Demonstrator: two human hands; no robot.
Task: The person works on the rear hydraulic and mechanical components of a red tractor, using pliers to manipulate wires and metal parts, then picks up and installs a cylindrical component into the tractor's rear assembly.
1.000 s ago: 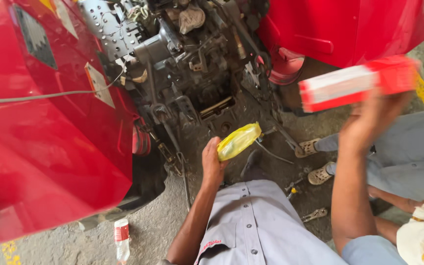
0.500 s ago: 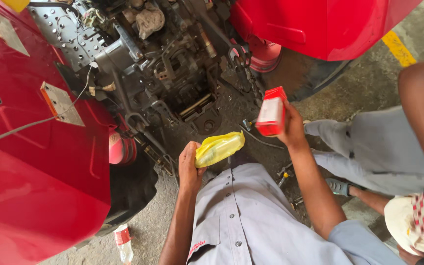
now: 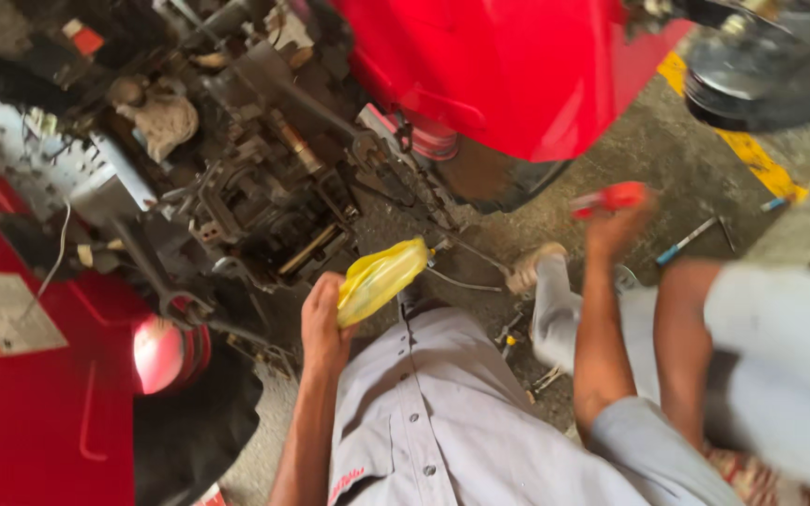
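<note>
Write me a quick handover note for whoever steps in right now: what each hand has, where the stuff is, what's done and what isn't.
Left hand: closed on a yellow plastic bag, held up in front of the exposed engine.
Right hand: raised to the right, gripping a red box; blurred, details unclear.
Around: red bodywork above, loose tools on the concrete floor, another person's arm at right.
Done: both items are in hand.
Left: neither bag nor box has been put down or visibly opened.

Yellow pouch [image 3: 381,278]: glossy crinkled plastic. Tractor bodywork [image 3: 508,70]: smooth glossy red paint. Engine parts [image 3: 255,187]: dull greasy metal. Floor [image 3: 667,159]: rough matt concrete. Shirt [image 3: 442,422]: grey cloth.
</note>
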